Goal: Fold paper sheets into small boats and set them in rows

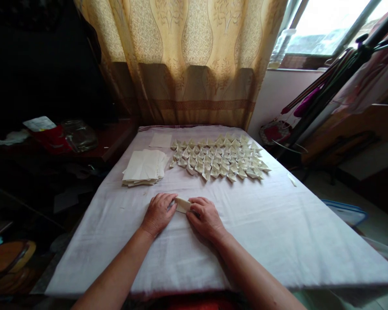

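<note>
A small folded piece of cream paper (183,205) lies on the white tablecloth between my hands. My left hand (161,210) grips its left end with closed fingers. At the right end, my right hand (205,214) pinches the paper between thumb and fingers. Beyond my left hand is a stack of cream paper sheets (143,166), its edges uneven. Behind the stack, a single sheet (161,140) lies flat. Rows of folded paper boats (218,157) stand close together past my right hand.
The table (271,241) wears a white cloth, with a small white scrap (292,180) near its right edge. A patterned curtain (194,56) hangs behind. To the left stands a dark cabinet holding a red bag (53,138); a dark stand (330,82) leans at the right.
</note>
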The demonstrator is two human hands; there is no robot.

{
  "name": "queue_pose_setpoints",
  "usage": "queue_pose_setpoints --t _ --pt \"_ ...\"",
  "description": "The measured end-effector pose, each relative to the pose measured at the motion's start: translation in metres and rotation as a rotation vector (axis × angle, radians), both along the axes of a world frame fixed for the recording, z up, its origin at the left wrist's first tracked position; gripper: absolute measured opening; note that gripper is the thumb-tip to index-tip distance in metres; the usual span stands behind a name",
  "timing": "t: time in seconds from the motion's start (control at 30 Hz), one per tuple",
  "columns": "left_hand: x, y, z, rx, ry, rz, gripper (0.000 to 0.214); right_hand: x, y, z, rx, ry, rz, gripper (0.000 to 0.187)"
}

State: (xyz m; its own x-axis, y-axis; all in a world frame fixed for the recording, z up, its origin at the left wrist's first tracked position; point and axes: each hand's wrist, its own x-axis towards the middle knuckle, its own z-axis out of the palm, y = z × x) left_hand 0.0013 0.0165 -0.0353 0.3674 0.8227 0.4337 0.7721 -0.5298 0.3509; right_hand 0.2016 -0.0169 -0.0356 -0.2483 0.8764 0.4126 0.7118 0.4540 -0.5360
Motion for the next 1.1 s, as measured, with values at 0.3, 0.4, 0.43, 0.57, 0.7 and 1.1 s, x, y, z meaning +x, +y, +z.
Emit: queue_pose_setpoints --t 0.3,0.4,0.43,0.57,0.7,1.1 --pt "-0.001 0.001 -0.001 0.023 -0.012 -0.017 0.026 0.000 -0.001 0.003 0.012 0.019 0.002 0.008" --pt "-0.002 0.002 -0.001 0.025 -0.026 -0.027 0.025 0.000 -0.001 0.003 0.011 0.020 0.005 0.009" --pt "-0.002 0.002 -0.001 0.025 -0.031 -0.029 0.024 0.001 -0.001 0.004 0.011 0.016 0.007 0.009" --pt "-0.002 0.002 -0.002 0.030 -0.053 -0.032 0.024 0.001 -0.001 0.002 0.027 -0.005 0.010 0.008" --pt "-0.002 0.003 -0.001 0.036 -0.081 -0.045 0.022 0.002 -0.001 -0.004 0.073 0.016 -0.030 0.009" --pt "-0.002 -0.009 0.013 0.046 -0.128 -0.149 0.033 0.000 -0.008 0.003 0.214 -0.088 -0.165 0.022"
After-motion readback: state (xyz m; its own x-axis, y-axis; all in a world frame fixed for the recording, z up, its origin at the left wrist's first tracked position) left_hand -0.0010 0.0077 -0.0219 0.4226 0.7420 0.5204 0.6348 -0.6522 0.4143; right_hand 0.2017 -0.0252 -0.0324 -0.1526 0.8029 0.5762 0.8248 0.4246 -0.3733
